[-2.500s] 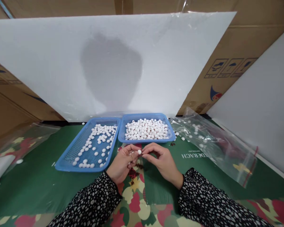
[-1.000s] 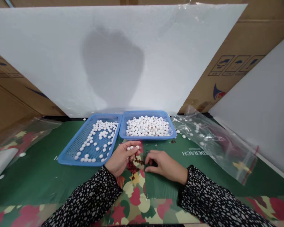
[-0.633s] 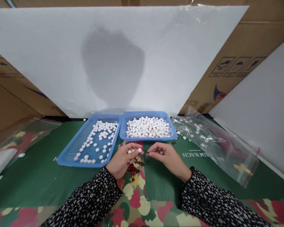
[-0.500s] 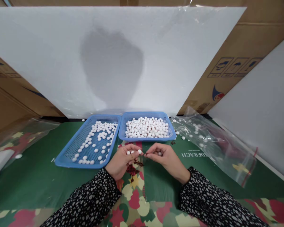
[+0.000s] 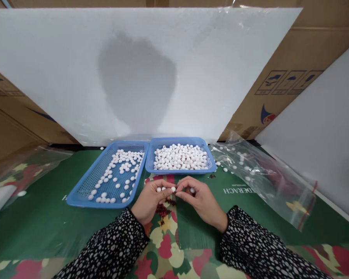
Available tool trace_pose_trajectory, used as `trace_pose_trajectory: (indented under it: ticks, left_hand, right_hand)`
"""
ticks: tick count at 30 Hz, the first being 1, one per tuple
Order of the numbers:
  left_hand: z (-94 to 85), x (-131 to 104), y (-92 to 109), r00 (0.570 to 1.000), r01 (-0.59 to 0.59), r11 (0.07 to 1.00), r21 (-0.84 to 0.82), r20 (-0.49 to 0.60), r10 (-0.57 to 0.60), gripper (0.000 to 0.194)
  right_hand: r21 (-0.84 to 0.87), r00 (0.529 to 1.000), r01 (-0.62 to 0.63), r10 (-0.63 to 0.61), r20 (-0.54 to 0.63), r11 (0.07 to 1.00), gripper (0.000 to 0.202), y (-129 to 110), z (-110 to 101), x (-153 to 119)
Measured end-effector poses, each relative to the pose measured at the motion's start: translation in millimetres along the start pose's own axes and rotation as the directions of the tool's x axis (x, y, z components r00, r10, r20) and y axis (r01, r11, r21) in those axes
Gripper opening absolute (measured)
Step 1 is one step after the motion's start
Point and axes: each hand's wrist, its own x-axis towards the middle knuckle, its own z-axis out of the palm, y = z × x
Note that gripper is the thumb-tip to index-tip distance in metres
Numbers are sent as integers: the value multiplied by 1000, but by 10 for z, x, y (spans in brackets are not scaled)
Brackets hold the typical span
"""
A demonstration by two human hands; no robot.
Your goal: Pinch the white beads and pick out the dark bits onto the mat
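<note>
Just in front of the two trays, my left hand [image 5: 150,199] is closed on several small white balls. One white ball [image 5: 173,189] sticks out at its thumb and fingertip. My right hand [image 5: 202,198] meets it there, thumb and index finger touching or nearly touching that ball, while another white ball [image 5: 192,190] shows inside its curled fingers. A small heap of dark red bits [image 5: 163,211] lies below the hands, partly hidden by the left one. The right blue tray [image 5: 178,171] holds many white balls with reddish specks; in the left blue tray [image 5: 87,182] plain white balls lie scattered.
A clear plastic bag [image 5: 275,190] with white balls lies on the right, another clear bag [image 5: 31,166] on the left. A white panel [image 5: 197,69] stands behind the trays against cardboard boxes [image 5: 291,83]. Green and patterned sheeting [image 5: 168,248] covers the table.
My right hand has moved slightly left, bringing its fingertips to the ball at my left hand's fingertips. The ball there has shifted slightly right. Trays and bags stay put.
</note>
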Motion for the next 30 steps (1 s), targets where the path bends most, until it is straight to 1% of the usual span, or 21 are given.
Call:
trace_pose_trajectory:
  ticks: [4,6,10,15,18,21,23,25,30]
  left_hand:
    - [31,-5,-16,998,-22,1000,3,-64,22,27]
    - [47,-14,-19,997,-25,1000,4,-77,25,28]
    - [64,-34,-26,998,-10,1000,-10,-68,9,28]
    - [75,-65,-13,998,-14,999,-36,-60,12,26]
    - [82,-81,28,994,-75,997,12,-81,76,20]
    - [80,-83,72,981,-161,980,119,-94,172,11]
    - [75,-78,88,971,-197,964,176,-103,218,7]
    - [71,-74,92,966,-210,956,205,-109,236,5]
    - [72,-80,95,965,-211,951,225,-105,239,3]
  right_hand:
    - [-50,998,37,-39,-43,998,6,13,42,-14]
    - [-71,997,43,-47,-58,997,6,30,55,-18]
    - [-105,996,14,-22,-81,994,10,49,52,-17]
    - [-112,997,25,-33,-68,993,6,-6,9,-4]
    - [-69,997,40,-45,-63,997,4,-36,-10,1]
    - [-50,996,64,-67,-53,997,2,-34,-12,1]
    - [-49,996,69,-72,-54,996,2,-19,-8,1]
    - [-50,995,72,-75,-59,996,4,-5,-2,2]
    - [-45,993,90,-93,-74,995,7,-3,8,11]
